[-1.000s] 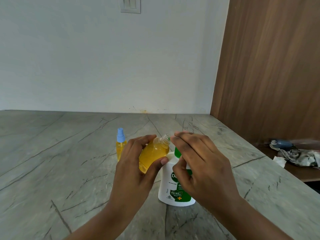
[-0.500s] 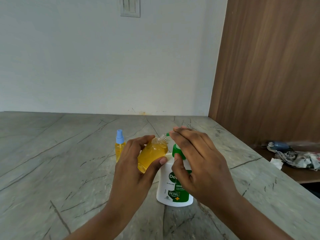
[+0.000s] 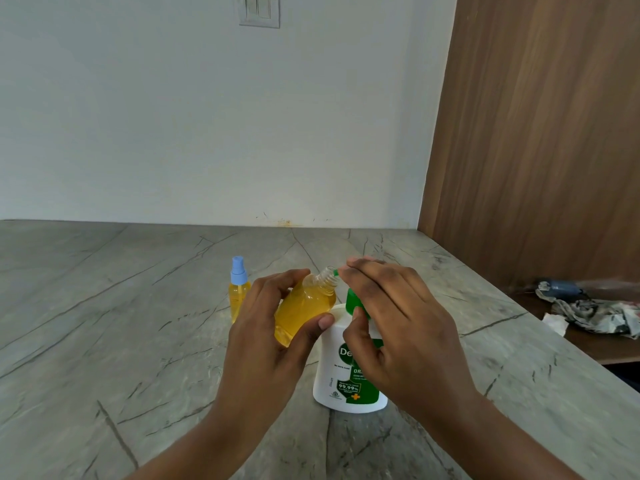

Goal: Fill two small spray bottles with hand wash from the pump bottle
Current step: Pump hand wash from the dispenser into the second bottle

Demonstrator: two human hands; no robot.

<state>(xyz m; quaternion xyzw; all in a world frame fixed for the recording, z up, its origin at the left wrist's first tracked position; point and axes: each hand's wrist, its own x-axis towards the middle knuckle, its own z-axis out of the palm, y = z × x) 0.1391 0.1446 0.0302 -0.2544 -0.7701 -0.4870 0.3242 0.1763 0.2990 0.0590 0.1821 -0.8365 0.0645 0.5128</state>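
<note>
My left hand (image 3: pixel 266 341) grips an uncapped small spray bottle (image 3: pixel 304 308) full of yellow liquid, tilted so its open threaded neck points at the green nozzle. The white pump bottle (image 3: pixel 348 379) with a green label stands on the grey stone counter (image 3: pixel 121 341). My right hand (image 3: pixel 398 327) lies over its green pump head (image 3: pixel 355 299), fingers flat on top and thumb against the bottle's shoulder. A second small spray bottle (image 3: pixel 238 292), yellow with a blue spray cap, stands upright behind and to the left of my left hand.
The counter's right edge runs diagonally from the wooden panel (image 3: pixel 536 150) toward me. Beyond it, lower down, a dark shelf holds a crumpled cloth (image 3: pixel 595 313). A white wall with a switch plate (image 3: pixel 259 10) closes the back.
The pump head has risen slightly under my right hand and its green nozzle tip now shows beside the bottle's neck. My left hand still holds the tilted bottle in place.
</note>
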